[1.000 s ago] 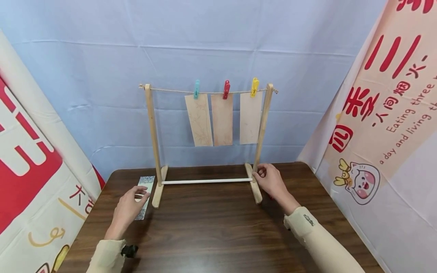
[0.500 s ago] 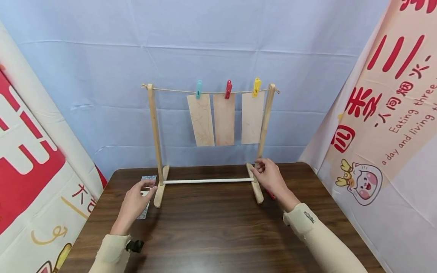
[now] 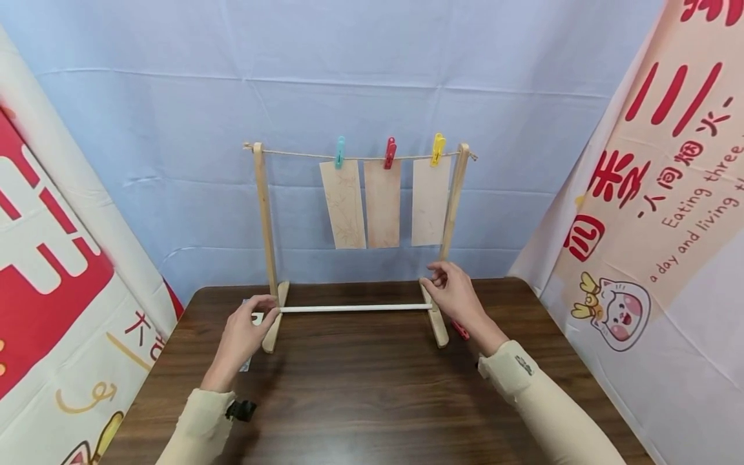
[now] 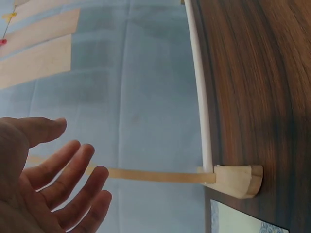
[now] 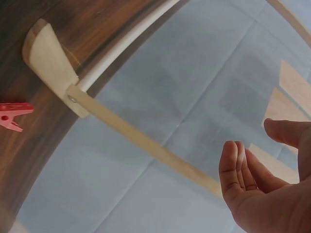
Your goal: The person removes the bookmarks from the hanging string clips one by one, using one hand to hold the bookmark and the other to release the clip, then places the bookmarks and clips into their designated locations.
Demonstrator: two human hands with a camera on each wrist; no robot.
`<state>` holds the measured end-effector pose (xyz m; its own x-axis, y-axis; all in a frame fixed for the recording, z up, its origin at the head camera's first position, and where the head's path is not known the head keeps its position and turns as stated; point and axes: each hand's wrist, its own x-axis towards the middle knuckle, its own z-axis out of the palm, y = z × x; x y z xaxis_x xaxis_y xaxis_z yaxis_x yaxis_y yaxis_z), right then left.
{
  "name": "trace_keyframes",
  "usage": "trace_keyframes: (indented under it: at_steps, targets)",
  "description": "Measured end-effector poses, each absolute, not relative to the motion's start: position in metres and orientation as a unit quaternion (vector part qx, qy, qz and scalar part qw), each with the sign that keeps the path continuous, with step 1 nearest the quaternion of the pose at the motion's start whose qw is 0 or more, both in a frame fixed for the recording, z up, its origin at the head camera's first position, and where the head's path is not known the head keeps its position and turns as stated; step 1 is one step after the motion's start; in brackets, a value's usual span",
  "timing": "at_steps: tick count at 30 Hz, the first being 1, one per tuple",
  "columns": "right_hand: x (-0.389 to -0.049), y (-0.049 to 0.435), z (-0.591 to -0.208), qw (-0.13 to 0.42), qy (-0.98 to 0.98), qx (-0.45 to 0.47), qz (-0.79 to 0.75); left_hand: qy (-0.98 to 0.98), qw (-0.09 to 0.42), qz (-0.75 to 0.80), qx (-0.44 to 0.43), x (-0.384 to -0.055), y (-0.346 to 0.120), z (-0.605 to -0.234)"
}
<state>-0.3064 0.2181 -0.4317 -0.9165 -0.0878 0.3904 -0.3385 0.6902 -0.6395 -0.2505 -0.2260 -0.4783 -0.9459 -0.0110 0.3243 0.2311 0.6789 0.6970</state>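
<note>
A wooden rack with a white crossbar stands at the back of the table. Three paper cards hang from its cord: one under a teal clothespin, a browner one under a red clothespin, and one under a yellow clothespin. My left hand, holding nothing, hovers by the left post with fingers loosely bent. Beside the right post is my right hand, also unladen, thumb apart from the fingers in the right wrist view. A blue-patterned paper strip lies partly hidden beneath the left hand.
Another red clothespin lies on the table right of the rack's right foot. Dark wood tabletop stretches in front of the rack. Pale blue cloth hangs behind, with printed banners at both sides.
My left hand has moved right and slightly up, from over the strip to the left post. My right hand has risen a little, uncovering the red clothespin on the table.
</note>
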Motion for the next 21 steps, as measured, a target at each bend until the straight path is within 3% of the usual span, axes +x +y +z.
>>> trace_keyframes:
  at_steps: [21]
  targets:
    - [-0.308, 0.203, -0.41, 0.182, -0.896, 0.148, 0.377, -0.887, 0.155, -0.425, -0.089, -0.262, -0.207, -0.469]
